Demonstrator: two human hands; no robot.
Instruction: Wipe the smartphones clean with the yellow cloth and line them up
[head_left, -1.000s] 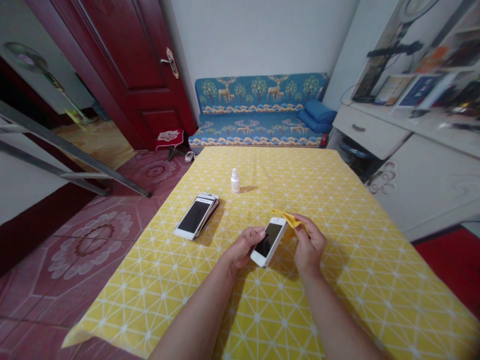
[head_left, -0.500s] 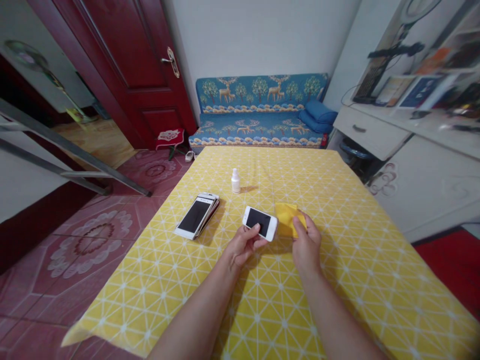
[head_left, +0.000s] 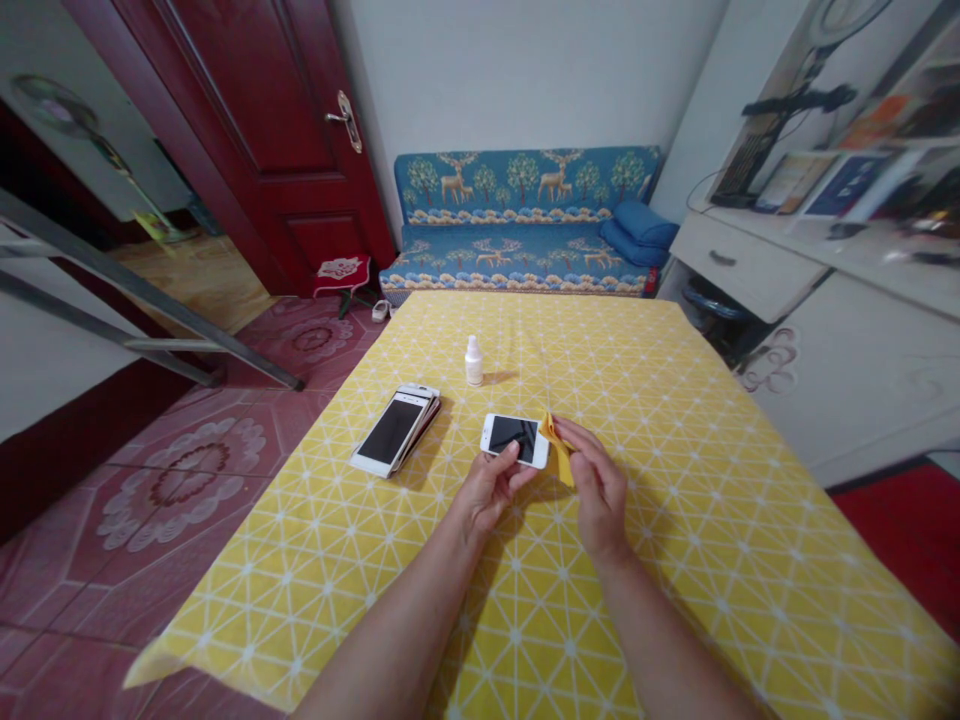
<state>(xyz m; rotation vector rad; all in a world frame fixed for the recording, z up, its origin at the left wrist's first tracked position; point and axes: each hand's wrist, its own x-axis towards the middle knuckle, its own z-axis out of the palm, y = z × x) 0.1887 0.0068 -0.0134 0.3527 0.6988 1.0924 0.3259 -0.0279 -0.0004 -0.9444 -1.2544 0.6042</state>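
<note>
My left hand (head_left: 491,485) is closed on a white smartphone (head_left: 514,440) with a dark screen, its thumb lying over the front glass. In my right hand (head_left: 598,485) is a bunched yellow cloth (head_left: 556,450), pinched between thumb and fingers. The cloth meets the phone's right end and covers its upper right corner. To the left on the table lies a stack of phones (head_left: 390,432), a white one with a black screen on top. A small white bottle (head_left: 473,362) stands upright beyond the phones.
A yellow tablecloth with white lines (head_left: 600,350) covers the table. Behind it stands a blue patterned sofa (head_left: 517,235). A white desk (head_left: 757,275) is at the right, and a small red stool (head_left: 343,272) and metal frame (head_left: 217,347) are at the left.
My right hand has moved left, bringing the cloth against the phone's right end. The cloth, spread flatter before, is now bunched. The phone has turned slightly in my left hand.
</note>
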